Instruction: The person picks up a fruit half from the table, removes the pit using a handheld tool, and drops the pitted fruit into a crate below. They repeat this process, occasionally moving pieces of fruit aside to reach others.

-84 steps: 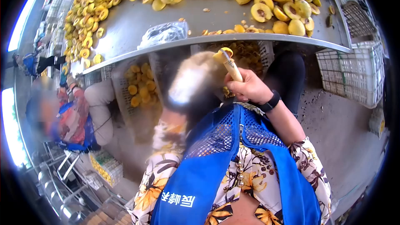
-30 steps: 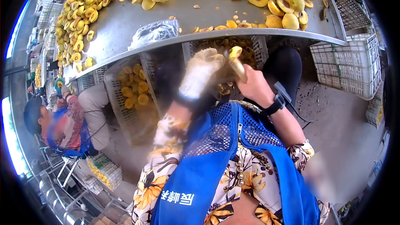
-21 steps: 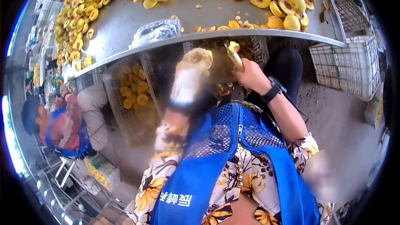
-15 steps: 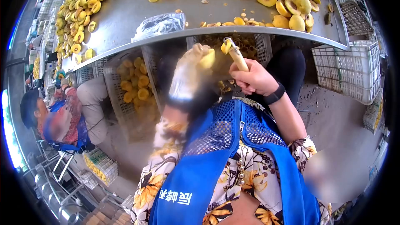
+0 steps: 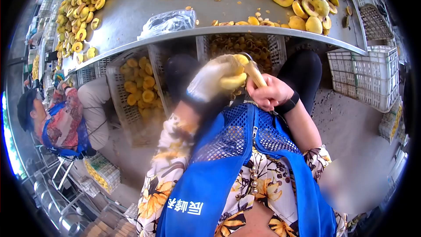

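Observation:
My left hand (image 5: 210, 77), in a white glove, is closed around a yellow peach half (image 5: 233, 80) above the crates. My bare right hand (image 5: 271, 93), with a dark band on its wrist, grips a pitting tool (image 5: 256, 75) by its pale wooden handle. The tool's curved metal tip meets the fruit at the left hand's fingertips; the glove and fruit partly hide the contact. Below the hands stands a crate (image 5: 277, 52) holding cut yellow pieces.
A metal table (image 5: 118, 15) bears heaps of halved peaches (image 5: 302, 4) and a clear plastic bag (image 5: 169, 23). A crate of peach halves (image 5: 115, 92) stands at left, stacked white crates (image 5: 364, 77) at right. Another person (image 5: 66, 120) sits at far left.
My left hand has moved right with the peach half, up to the tool. My right hand has shifted slightly down and right. A yellow piece on the tool's tip no longer shows separately.

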Demonstrator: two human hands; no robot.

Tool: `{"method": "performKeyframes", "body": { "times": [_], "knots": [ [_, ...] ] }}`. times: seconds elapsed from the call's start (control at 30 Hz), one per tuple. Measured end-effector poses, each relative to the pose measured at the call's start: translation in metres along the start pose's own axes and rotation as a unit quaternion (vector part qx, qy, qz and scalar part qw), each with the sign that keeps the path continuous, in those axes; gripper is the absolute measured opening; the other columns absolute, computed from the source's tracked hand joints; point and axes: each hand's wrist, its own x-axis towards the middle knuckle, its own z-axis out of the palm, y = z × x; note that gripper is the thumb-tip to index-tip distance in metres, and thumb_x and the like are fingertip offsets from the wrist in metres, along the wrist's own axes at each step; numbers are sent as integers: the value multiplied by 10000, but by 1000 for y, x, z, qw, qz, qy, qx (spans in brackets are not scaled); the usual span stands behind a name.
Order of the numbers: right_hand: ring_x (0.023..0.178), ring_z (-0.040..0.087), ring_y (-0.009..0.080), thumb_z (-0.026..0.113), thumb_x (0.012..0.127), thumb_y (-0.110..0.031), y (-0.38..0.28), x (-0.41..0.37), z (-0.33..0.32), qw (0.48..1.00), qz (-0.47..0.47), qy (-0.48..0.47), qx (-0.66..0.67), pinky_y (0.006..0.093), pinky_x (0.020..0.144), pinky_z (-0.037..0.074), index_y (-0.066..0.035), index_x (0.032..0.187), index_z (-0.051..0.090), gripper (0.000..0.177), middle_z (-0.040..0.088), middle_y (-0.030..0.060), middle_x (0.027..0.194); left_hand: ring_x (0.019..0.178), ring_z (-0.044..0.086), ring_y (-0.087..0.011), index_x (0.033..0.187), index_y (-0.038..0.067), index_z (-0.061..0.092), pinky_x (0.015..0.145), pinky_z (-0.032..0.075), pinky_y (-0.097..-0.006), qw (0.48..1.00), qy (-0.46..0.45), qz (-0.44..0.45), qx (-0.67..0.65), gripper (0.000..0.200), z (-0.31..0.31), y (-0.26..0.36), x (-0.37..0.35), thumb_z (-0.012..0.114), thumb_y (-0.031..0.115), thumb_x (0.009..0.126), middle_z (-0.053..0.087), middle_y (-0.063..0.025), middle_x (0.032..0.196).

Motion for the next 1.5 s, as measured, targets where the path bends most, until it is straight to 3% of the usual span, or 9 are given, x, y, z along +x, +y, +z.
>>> {"method": "performKeyframes", "body": {
  "times": [0.1,0.17,0.3,0.5,0.63,0.77,0.8,1.3,1.5],
  "knots": [
    [335,412,98,649,770,-44,-8,-8,7,992,-37,-121,-19,231,309,313,32,804,507,164,456,57,478,856,609,-146,1060,-9,588,748,497,-242,997,76,-31,-11,246,-4,1,-3,578,142,866,626,-84,983],
    [340,414,92,600,799,-22,-12,-6,14,983,-183,-8,-35,224,309,310,24,854,518,109,467,49,491,857,585,-117,1082,2,573,714,491,-242,982,128,28,134,238,7,3,1,534,158,906,619,-51,955],
    [334,374,66,554,910,-253,-18,19,9,844,-12,451,-290,199,325,306,-6,1004,515,267,530,52,568,927,563,-129,1221,9,461,760,485,-251,929,154,184,281,368,14,4,3,484,248,943,586,-68,1064],
    [352,368,52,543,917,-206,18,40,22,939,-152,296,-91,185,331,314,-57,1143,466,281,563,50,674,1013,537,-188,1379,-2,272,854,462,-279,773,161,348,506,656,19,-6,5,387,476,944,524,-127,1206],
    [399,402,17,544,909,-162,9,47,24,882,-241,344,-212,145,348,310,-73,1167,467,283,569,20,702,997,545,-193,1284,24,413,874,440,-299,965,165,198,-51,623,33,-12,5,377,533,927,557,-109,1126],
    [600,609,312,608,848,-203,9,59,25,676,-231,450,-536,372,538,471,-29,1144,472,369,613,171,750,984,542,-153,1186,66,513,840,445,-272,972,169,158,-28,483,27,-17,1,380,468,954,584,-49,1054],
    [780,580,430,616,812,-195,2,57,39,726,-182,461,-476,447,669,457,-9,1064,485,339,588,236,779,944,553,-130,1149,76,532,820,451,-258,964,188,158,-99,430,35,-9,-2,373,431,967,600,-33,1012],
    [725,547,465,563,802,-79,12,40,47,723,-78,366,-581,504,607,417,5,921,402,218,555,288,707,753,572,-140,1094,45,546,624,479,-245,806,354,369,300,433,8,-29,27,481,439,926,591,-53,888],
    [698,542,448,567,808,-90,16,41,39,751,-69,310,-578,461,596,432,15,898,422,200,543,276,684,737,571,-116,1071,26,605,649,465,-234,932,244,206,171,357,25,9,0,527,341,919,617,-35,838]
  ]
}}
